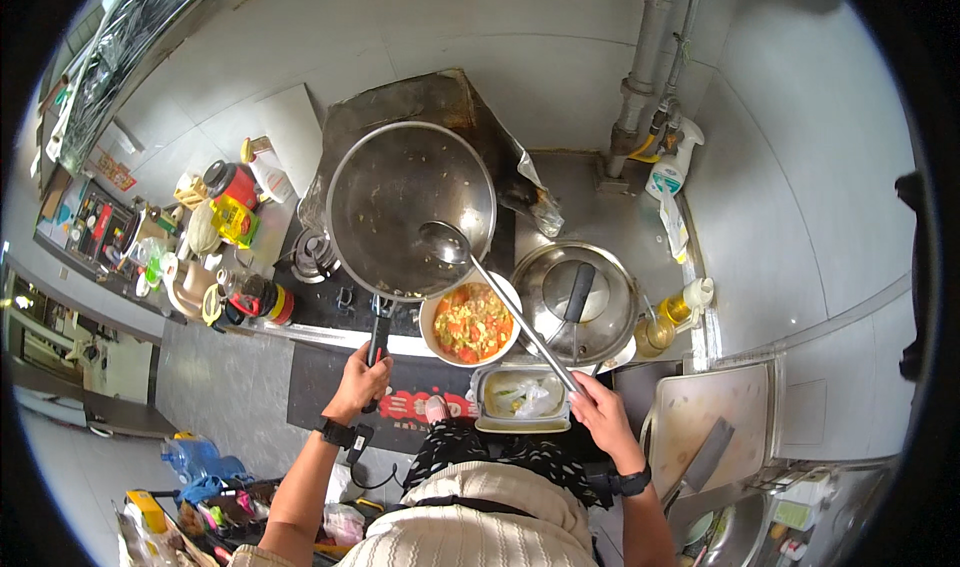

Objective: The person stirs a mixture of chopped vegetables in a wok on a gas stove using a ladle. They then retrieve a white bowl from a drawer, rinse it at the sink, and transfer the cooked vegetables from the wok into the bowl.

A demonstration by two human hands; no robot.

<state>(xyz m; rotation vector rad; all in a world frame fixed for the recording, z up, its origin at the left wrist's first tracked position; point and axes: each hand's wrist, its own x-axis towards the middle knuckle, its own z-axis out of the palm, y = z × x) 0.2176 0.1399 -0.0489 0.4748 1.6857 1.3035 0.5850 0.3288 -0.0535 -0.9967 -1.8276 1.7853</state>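
My left hand (362,381) grips the black handle of a large metal wok (405,207), which is held over the stove with small food bits stuck inside. In my right hand (600,409) is the long handle of a steel ladle (446,243); its bowl is over the wok's right side. Close below the wok's rim, a white bowl (425,327) holds cooked egg and tomato pieces. To the right of that bowl lies a domed metal lid (547,282) with a black handle. A lined waste bin (521,426) with plastic and scraps stands below the bowl.
A gas burner (313,256) shows left of the wok. Sauce bottles (274,303) and a yellow packet (235,222) crowd the left counter. On the right are a spray bottle (675,162), an oil jug (686,304), and a cutting board (739,402) with a cleaver (709,454).
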